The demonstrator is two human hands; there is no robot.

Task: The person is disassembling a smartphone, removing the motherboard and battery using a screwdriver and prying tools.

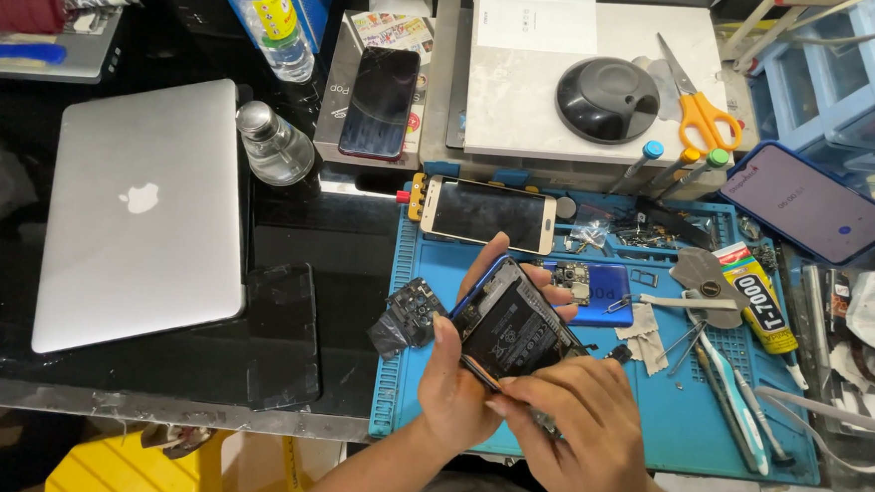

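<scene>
My left hand (459,377) grips an opened blue phone (509,325) by its edges, back side up, with the black battery and inner parts showing. My right hand (580,423) pinches at the phone's lower right edge, fingers closed on the frame; whether it holds a small tool there is hidden. Both hands hover over a blue repair mat (668,418). A blue back cover (610,290) lies just beyond the phone. A black camera frame piece (409,309) lies on the mat to the left.
A gold-edged phone (486,214) lies at the mat's far edge. A closed silver laptop (145,211), a glass bottle (275,148) and a dark phone (378,101) stand left. Orange scissors (702,110), a glue tube (759,298), tweezers (687,344) and another phone (811,203) lie right.
</scene>
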